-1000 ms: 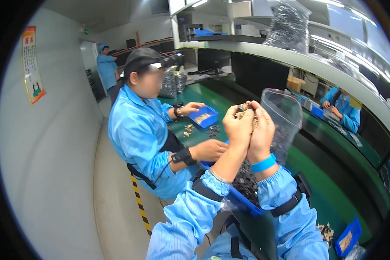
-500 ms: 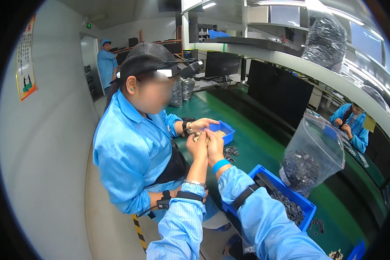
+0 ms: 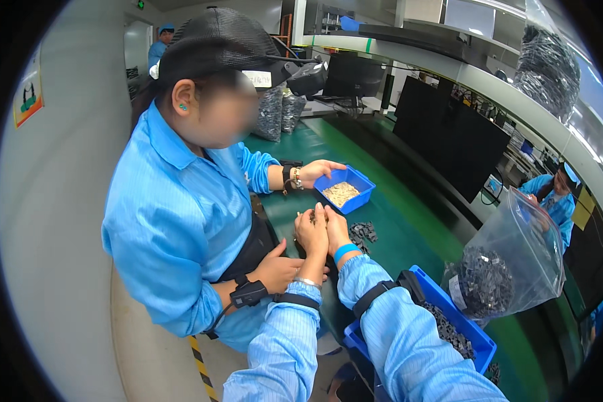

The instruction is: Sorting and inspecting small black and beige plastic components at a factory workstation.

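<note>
My left hand (image 3: 311,236) and my right hand (image 3: 338,230) are pressed side by side into a cup. A few small cream-coloured pieces (image 3: 312,216) show between the curled fingers; most of what they hold is hidden. Just beyond my fingertips stands a small blue bin (image 3: 362,199) with a layer of cream-coloured pieces (image 3: 341,193) in it. The co-worker's far hand (image 3: 319,173) grips that bin's rim. Close beside my left wrist is the co-worker's other hand (image 3: 279,269), fingers partly spread. Loose dark pieces (image 3: 362,232) lie on the green table right of my hands.
A larger blue bin (image 3: 487,350) of dark pieces sits under my right forearm. A clear bag (image 3: 492,278) of dark parts leans there. The co-worker (image 3: 171,221) stands close at my left. A shelf (image 3: 442,63) with a bag (image 3: 548,70) overhangs the green table (image 3: 395,201).
My cupped hands have drawn back from the small bin, so its contents now show. The co-worker's near hand has come up beside my left wrist. The view has shifted.
</note>
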### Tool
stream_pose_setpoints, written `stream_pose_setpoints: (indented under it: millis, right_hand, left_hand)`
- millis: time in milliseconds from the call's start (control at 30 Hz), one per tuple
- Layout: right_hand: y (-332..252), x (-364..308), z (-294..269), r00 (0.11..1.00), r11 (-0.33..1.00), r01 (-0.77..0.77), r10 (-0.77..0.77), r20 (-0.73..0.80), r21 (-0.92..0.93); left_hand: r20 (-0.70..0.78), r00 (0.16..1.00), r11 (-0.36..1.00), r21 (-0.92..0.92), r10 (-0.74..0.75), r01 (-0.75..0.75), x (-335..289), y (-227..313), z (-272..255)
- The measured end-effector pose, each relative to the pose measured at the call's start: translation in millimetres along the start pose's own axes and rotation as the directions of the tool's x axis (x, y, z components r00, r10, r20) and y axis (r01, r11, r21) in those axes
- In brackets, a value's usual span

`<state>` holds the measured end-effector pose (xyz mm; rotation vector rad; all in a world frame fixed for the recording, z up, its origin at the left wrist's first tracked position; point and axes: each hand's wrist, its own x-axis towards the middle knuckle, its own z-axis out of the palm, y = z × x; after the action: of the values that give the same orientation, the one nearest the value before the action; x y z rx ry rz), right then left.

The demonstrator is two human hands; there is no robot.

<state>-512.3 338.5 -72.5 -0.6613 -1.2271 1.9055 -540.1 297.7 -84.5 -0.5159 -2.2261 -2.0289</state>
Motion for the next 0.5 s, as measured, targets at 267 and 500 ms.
stream_pose_setpoints:
  millis: [267,500]
  right_hand:
    - [2,20,-15,0.985,0.862,0.115,-0.163,-0.054,-0.494]
    - [-12,11,-12,0.961,0.939,0.078,-0.161,-0.227,-0.336]
  left_hand:
    - [0.057,0.980,0.982,-0.004,0.189,-0.189,0,-8,16]
    - [0.127,0.992,0.975,-0.222,0.019,0.010,17,-6,-4]
